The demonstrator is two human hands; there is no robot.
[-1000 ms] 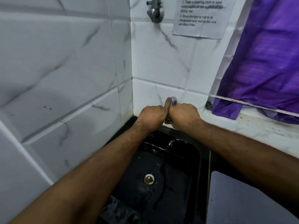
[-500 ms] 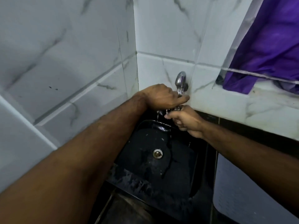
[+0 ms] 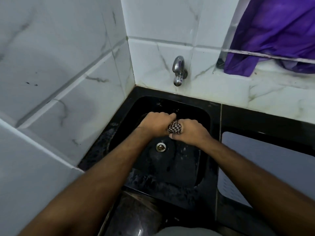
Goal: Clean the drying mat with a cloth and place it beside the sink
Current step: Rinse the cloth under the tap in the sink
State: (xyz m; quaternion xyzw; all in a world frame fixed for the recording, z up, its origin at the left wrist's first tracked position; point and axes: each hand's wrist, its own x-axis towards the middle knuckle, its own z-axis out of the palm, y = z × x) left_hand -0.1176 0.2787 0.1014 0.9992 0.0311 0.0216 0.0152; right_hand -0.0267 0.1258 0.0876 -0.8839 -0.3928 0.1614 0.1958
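Note:
Over the black sink (image 3: 202, 116), my left hand (image 3: 155, 124) and my right hand (image 3: 190, 132) both grip a small checked cloth (image 3: 174, 127), bunched up between them. Most of the cloth is hidden inside my fists. The grey drying mat (image 3: 265, 159) lies flat on the black counter to the right of the sink, partly covered by my right forearm.
A chrome tap (image 3: 178, 70) sticks out of the white tiled wall above the sink. The drain (image 3: 160, 147) sits in the basin below my hands. A purple cloth (image 3: 276, 31) hangs at the upper right over a white ledge. A tiled wall closes the left side.
Both hands have come down from the tap into the sink basin. The checked cloth now shows between them, held by both fists.

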